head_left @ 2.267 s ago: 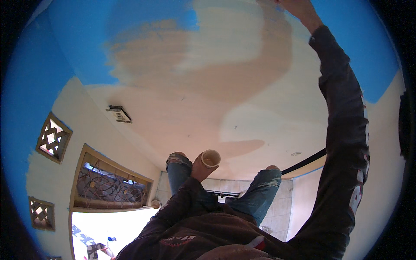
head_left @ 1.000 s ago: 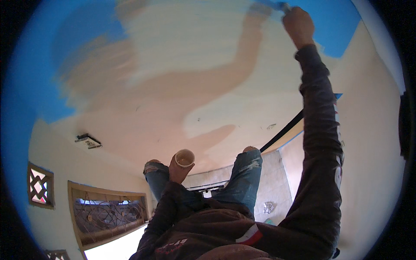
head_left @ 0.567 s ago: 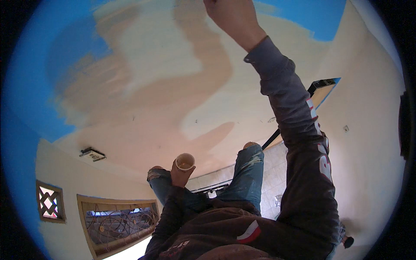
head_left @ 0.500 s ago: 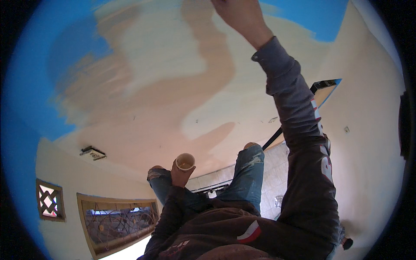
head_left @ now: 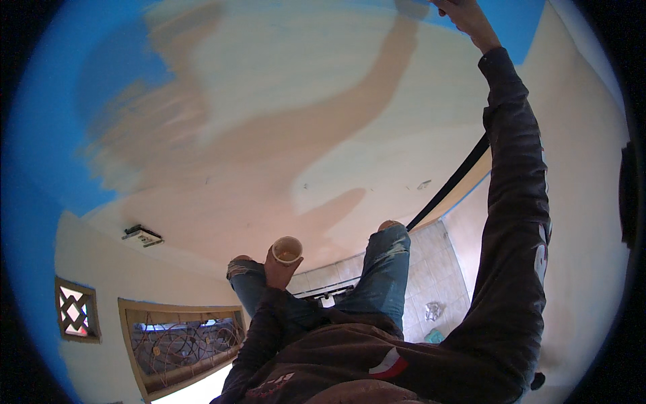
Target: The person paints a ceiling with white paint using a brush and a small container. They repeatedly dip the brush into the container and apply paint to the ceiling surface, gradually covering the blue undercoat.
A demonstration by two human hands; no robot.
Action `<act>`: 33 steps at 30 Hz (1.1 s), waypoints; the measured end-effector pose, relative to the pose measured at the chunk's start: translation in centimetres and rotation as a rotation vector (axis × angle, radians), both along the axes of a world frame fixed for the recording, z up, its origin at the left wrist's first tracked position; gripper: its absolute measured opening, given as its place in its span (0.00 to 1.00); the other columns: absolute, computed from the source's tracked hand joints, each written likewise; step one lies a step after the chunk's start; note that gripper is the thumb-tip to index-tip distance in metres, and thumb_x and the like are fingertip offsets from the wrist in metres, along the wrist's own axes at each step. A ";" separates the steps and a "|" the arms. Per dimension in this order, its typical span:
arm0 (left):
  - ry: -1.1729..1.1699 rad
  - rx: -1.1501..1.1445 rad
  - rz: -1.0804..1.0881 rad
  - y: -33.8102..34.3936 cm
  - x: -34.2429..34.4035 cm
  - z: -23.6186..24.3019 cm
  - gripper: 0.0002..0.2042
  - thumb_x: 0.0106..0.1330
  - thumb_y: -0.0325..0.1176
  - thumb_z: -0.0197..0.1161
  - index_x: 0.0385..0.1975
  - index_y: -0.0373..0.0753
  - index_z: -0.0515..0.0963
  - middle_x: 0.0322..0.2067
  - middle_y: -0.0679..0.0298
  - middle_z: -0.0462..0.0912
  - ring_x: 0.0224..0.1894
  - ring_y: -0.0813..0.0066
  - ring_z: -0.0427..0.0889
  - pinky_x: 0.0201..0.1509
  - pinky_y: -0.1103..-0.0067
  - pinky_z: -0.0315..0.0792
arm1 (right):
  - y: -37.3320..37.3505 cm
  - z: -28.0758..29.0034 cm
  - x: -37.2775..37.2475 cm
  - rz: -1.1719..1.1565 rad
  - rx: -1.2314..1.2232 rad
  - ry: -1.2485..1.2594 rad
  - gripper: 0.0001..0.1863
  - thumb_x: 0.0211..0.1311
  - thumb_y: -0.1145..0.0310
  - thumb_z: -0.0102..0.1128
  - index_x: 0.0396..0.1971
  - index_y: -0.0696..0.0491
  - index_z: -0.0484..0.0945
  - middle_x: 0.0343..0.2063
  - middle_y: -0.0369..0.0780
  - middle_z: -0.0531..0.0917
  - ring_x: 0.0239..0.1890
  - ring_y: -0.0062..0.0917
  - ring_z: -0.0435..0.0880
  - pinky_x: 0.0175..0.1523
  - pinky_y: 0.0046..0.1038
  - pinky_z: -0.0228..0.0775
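Note:
My left hand is wrapped round a pale cup, held upright between my knees with a little light-coloured liquid inside. Up at the top edge, my right hand is raised on a stretched-out arm against the wall, which is cream over much of its face with blue areas along the left and top. Its fingers are curled. Whatever they grip is cut off by the frame. The shadow of my arm falls across the cream paint.
A small switch box sits on the wall at the left. Below it are a lattice opening and a window frame with a curly grille. A dark strip borders an opening at the right. Crumpled foil-like litter lies on the tiled floor.
My right hand and arm have swung to the right along the top of the wall, and the shadow has shifted with them. The left hand keeps the cup in nearly the same place.

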State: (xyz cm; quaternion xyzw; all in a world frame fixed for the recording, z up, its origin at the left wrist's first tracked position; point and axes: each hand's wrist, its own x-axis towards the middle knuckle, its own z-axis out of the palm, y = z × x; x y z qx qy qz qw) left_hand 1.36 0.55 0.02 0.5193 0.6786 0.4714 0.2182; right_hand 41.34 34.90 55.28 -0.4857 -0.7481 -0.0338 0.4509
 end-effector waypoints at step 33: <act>-0.116 -0.016 -0.033 0.1 -0.3 0.3 0.37 0.48 0.38 0.85 0.58 0.34 0.73 0.52 0.51 0.83 0.55 0.56 0.84 0.59 0.66 0.79 | -7.1 -6.1 -15.5 -0.093 0.544 -0.098 0.13 0.67 0.70 0.55 0.24 0.61 0.80 0.21 0.51 0.83 0.24 0.46 0.84 0.32 0.40 0.78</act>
